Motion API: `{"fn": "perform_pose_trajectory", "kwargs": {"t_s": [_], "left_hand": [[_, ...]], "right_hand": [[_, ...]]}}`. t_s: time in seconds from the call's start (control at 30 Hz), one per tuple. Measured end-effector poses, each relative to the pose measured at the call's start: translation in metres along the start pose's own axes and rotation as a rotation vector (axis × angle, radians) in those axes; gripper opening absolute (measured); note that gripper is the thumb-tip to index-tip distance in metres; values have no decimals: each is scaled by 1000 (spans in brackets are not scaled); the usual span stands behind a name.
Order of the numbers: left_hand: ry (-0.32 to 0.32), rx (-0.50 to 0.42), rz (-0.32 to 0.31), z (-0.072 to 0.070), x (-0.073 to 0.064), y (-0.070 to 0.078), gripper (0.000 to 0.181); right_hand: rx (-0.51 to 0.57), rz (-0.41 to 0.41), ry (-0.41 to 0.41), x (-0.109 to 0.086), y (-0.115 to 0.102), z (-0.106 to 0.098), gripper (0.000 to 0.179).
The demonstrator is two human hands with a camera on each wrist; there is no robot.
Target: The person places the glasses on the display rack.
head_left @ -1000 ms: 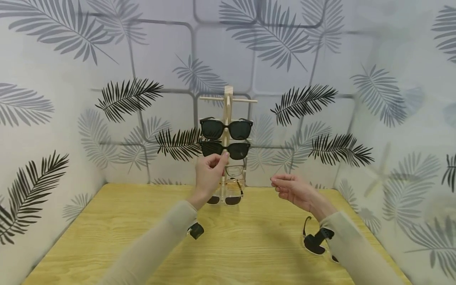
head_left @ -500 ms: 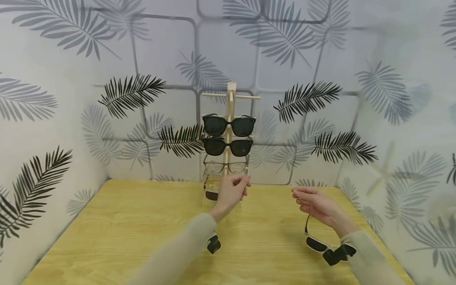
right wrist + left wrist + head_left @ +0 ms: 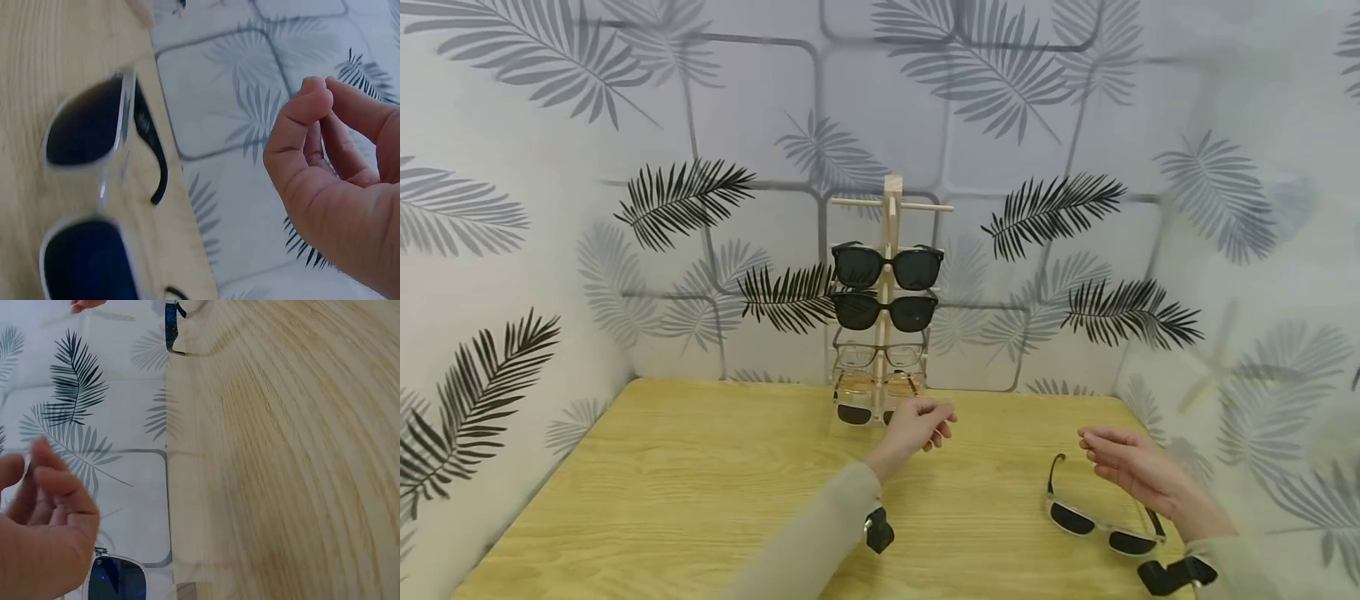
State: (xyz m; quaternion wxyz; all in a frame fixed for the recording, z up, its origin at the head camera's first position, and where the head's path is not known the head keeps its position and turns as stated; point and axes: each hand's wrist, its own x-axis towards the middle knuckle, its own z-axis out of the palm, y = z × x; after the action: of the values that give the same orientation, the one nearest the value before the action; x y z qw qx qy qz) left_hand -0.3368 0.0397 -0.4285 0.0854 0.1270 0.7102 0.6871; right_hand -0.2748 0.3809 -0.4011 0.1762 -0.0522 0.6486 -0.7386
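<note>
My left hand [image 3: 917, 429] hovers beside the foot of a wooden eyewear stand [image 3: 892, 193], its fingers loosely bent around nothing. It partly covers the lowest sunglasses [image 3: 853, 414], which have dark lenses and a pale frame. Over the table's right side floats my right hand [image 3: 1138, 471], thumb and fingertips close together with nothing seen between them. Just below and left of that hand, pale-framed sunglasses [image 3: 1072, 518] lie with dark temples unfolded. The right wrist view shows these sunglasses [image 3: 87, 131] apart from my fingers [image 3: 300, 119].
Higher on the stand hang two black sunglasses [image 3: 856, 268], one above the other. Under them are grey-framed clear eyeglasses [image 3: 856, 356] and yellow-tinted glasses [image 3: 853, 382]. The top peg [image 3: 928, 207] carries none. A leaf-patterned wall [image 3: 1037, 350] closes off the wooden table [image 3: 715, 483] behind.
My left hand has left the second black sunglasses and dropped down and right, uncovering the grey-framed eyeglasses. My right hand has moved right and lower, toward the sunglasses on the table.
</note>
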Motion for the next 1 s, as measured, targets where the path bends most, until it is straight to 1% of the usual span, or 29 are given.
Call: {"fn": "perform_pose_trajectory", "kwargs": {"t_s": [0.1,0.2,0.3,0.37,0.43,0.5,0.6,0.67,0.83,0.9,1.0], "left_hand": [[-62,28,-65,7,-1,-5,22],[-108,40,-99,15,-1,-10,20],[-152,44,-108,24,-1,-17,19],[-182,49,-107,29,-2,-19,19],[-200,44,-101,36,-3,-21,17],[-214,33,-100,44,-3,-22,17],[-217,15,-98,57,-3,-24,17],[-221,8,-101,67,-3,-25,18],[-227,-25,-107,86,-6,-27,18],[-217,-43,-108,93,-8,-27,19],[-179,-77,-120,102,-7,-29,20]], "right_hand": [[-8,22,0,-9,5,-16,27],[25,16,-59,-16,10,-31,31],[61,18,-130,-22,15,-44,36],[65,34,-161,-25,20,-52,38],[47,61,-157,-28,23,-60,38],[-15,81,-132,-30,26,-68,37],[-119,105,-88,-34,29,-77,33],[-145,125,-93,-36,30,-83,32],[-81,164,-184,-41,36,-98,36],[-89,174,-186,-43,40,-104,34],[-121,184,-168,-48,44,-112,31]]}}
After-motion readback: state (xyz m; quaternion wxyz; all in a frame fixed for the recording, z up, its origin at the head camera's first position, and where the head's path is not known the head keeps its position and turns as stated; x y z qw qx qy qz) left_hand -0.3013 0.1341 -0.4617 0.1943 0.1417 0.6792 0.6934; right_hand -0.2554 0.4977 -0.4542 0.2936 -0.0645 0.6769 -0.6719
